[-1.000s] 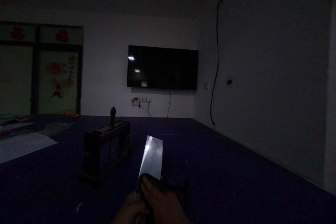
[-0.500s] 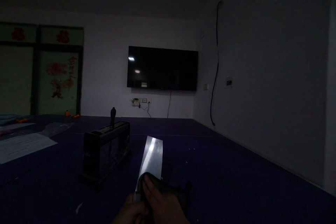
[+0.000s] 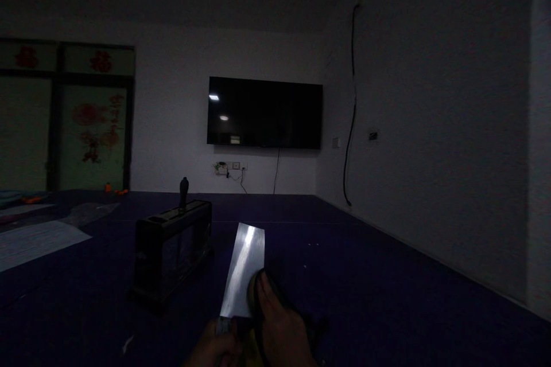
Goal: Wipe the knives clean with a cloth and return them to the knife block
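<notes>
A cleaver point(image 3: 243, 269) with a broad shiny blade points away from me, tilted up over the dark blue surface. My left hand point(image 3: 217, 347) is wrapped round its handle at the bottom of the view. Against the right edge of the blade, my right hand point(image 3: 282, 327) presses a dark cloth point(image 3: 253, 292), fingers held together over it. Dim light hides most of the cloth's shape. Left of the cleaver stands a black knife block point(image 3: 150, 258), with one black handle point(image 3: 183, 192) sticking up from its top.
Printed paper sheets point(image 3: 43, 243) and a clear plastic bag point(image 3: 92, 213) lie at the left. Small orange items point(image 3: 116, 189) are at the far edge. White scraps point(image 3: 127, 345) dot the blue surface point(image 3: 387, 298). A wall runs along the right; a television point(image 3: 264, 114) hangs ahead.
My right hand and the cloth have shifted right and off the lower blade, so more of the blade shows. My left hand keeps its grip; the view has shifted slightly.
</notes>
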Demonstrator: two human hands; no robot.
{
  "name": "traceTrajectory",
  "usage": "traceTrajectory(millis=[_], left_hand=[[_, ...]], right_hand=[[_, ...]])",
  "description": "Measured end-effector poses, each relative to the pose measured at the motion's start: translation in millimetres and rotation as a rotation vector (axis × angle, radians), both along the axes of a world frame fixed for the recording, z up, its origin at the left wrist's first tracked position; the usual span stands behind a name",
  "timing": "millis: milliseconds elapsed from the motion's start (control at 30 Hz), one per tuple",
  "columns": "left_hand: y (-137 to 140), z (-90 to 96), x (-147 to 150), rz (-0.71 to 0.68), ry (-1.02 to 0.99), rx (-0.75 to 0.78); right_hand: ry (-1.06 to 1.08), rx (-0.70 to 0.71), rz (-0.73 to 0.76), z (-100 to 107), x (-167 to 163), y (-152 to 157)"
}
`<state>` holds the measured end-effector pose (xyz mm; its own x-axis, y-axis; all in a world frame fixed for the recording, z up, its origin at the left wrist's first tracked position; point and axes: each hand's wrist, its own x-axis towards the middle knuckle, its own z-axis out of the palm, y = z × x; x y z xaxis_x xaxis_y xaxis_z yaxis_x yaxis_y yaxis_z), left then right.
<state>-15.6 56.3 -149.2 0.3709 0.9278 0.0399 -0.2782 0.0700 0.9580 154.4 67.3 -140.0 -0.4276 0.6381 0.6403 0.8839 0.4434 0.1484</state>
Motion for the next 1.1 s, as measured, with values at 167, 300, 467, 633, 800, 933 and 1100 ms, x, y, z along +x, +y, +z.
traceTrajectory(millis=[167, 300, 467, 633, 800, 933, 1100], left_hand=[[-12, 12.1, 1, -0.057, 0.019, 0.021], [-8, 6.2, 0, -0.009, 0.085, 0.021], [-4, -2.6, 0, 0.037, 0.173, 0.061], [-12, 2.2, -1, 0.028, 0.138, 0.017], [-8, 4.2, 0, 0.034, 0.158, 0.023], [-4, 0.8, 1, 0.03, 0.11, 0.007], [0, -2.0, 2, 0.038, 0.132, 0.031]], right_hand=[[-0.079, 0.003, 0.058, 10, -6, -9], [-0.187, 0.022, 0.214, 22, -18, -21], [-0.222, 0.016, 0.355, 32, -25, -28], [-0.252, -0.004, 0.334, 30, -24, -26], [-0.245, 0.03, 0.284, 22, -25, -23], [-0.18, 0.053, 0.2, 18, -22, -20], [-0.101, 0.042, 0.182, 19, -15, -18]])
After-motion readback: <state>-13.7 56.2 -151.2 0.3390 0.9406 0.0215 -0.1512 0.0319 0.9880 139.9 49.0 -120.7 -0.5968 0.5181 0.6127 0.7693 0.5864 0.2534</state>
